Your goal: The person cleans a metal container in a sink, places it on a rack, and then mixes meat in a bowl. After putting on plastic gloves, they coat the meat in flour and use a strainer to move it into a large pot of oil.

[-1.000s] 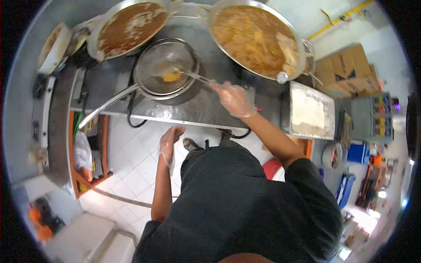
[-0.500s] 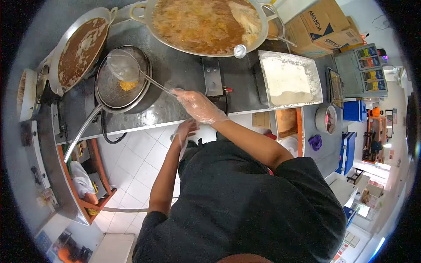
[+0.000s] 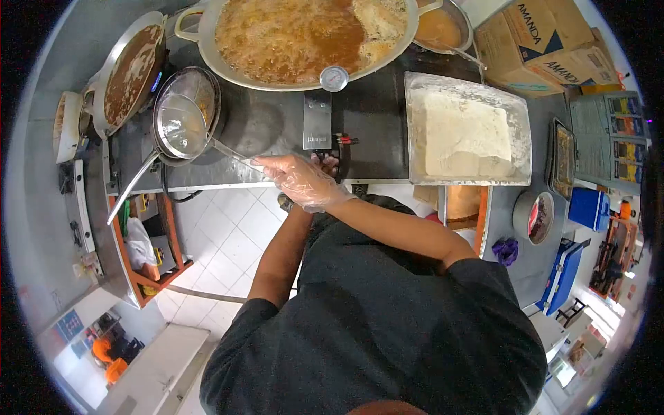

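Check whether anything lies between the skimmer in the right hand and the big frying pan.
Nothing visible does. The right hand holds the skimmer over the strainer; only bare counter separates it from the frying pan.

**Bright, even light under a heavy fisheye**

We see the scene through a strong fisheye lens: a black vignette rings the frame, and straight edges such as the steel counter [image 3: 228, 181] bow outward toward the rim. The light is bright and even, seemingly from overhead, with soft shadows only. Glare sits on the mesh skimmer [image 3: 181, 124] and on the wet steel below it, and the clear glove on our right hand [image 3: 299, 181] shines faintly. The doorway area at the lower right is blown out to white. The centre is fairly sharp; detail smears and softens near the edges, where small objects become hard to read. Our dark shirt [image 3: 387, 325] shows little texture.
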{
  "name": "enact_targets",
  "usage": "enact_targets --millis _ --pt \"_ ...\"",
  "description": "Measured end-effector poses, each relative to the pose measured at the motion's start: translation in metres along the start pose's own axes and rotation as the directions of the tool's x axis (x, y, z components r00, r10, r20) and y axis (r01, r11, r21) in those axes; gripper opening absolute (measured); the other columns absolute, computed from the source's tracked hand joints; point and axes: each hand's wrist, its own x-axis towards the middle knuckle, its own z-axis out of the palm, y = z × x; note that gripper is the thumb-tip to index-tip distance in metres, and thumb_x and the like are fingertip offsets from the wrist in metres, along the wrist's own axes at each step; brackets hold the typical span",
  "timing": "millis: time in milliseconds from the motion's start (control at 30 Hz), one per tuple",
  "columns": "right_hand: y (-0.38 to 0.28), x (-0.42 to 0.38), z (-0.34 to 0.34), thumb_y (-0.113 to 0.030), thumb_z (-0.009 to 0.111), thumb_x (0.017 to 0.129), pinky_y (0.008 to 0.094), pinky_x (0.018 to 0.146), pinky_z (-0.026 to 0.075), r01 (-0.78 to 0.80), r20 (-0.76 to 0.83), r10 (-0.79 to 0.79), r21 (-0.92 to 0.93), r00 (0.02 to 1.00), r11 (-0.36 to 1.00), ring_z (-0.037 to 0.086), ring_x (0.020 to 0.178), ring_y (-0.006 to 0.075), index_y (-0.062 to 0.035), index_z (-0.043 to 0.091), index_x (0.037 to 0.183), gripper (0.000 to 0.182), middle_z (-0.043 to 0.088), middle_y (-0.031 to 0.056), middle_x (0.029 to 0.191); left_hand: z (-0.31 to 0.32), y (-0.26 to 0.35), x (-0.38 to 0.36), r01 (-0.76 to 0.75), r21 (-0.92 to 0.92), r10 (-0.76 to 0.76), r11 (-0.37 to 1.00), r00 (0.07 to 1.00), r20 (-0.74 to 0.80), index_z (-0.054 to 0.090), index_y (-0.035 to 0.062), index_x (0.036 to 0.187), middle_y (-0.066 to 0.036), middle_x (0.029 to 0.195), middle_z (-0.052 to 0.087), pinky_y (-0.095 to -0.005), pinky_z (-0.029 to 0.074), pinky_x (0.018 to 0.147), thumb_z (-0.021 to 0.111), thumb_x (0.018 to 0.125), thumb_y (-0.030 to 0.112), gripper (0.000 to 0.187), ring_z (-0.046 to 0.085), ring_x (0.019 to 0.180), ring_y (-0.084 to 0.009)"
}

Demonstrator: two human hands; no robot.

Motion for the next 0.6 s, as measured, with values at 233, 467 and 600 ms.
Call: enact_targets --millis 233,467,600 --pt "0.020 -0.003 -0.008 -0.027 0.057 0.105 0.0361 0.085 0.052 0.112 0.000 -0.113 -0.104 0.994 0.988 0.069 0.084 0.0230 -0.0074 0.067 0.131 0.034 0.074 0.0193 0.100 0.004 0.001 -0.007 0.092 -0.360 -0.067 0.928 0.994 0.084 0.064 0.0042 0.119 -0.013 0.120 0.072 -0.0453 0.054 0.095 0.056 0.102 0.050 0.049 0.068 0.112 -0.0294" --pt "0.031 0.018 0.007 -0.025 0.059 0.104 0.0356 0.082 0.051 0.148 -0.089 -0.152 -0.045 0.984 0.988 0.068 0.083 0.0223 -0.0078 0.067 0.130 0.032 0.075 0.0169 0.101 0.021 -0.004 -0.010 -0.052 -0.128 0.052 0.990 0.999 0.002 0.063 0.0038 0.119 -0.013 0.119 0.072 -0.0441 0.054 0.093 0.054 0.103 0.049 0.048 0.068 0.110 -0.0285" --pt "-0.013 0.025 -0.008 -0.019 0.058 0.104 0.0338 0.078 0.051 -0.005 0.002 0.005 0.032 1.000 0.999 0.066 0.084 0.0204 -0.0031 0.065 0.132 0.033 0.075 0.0177 0.102 0.029 0.000 -0.009 -0.057 -0.062 0.058 0.996 0.998 0.013 0.062 0.0035 0.118 -0.013 0.119 0.071 -0.0434 0.054 0.093 0.053 0.104 0.048 0.048 0.068 0.109 -0.0281"
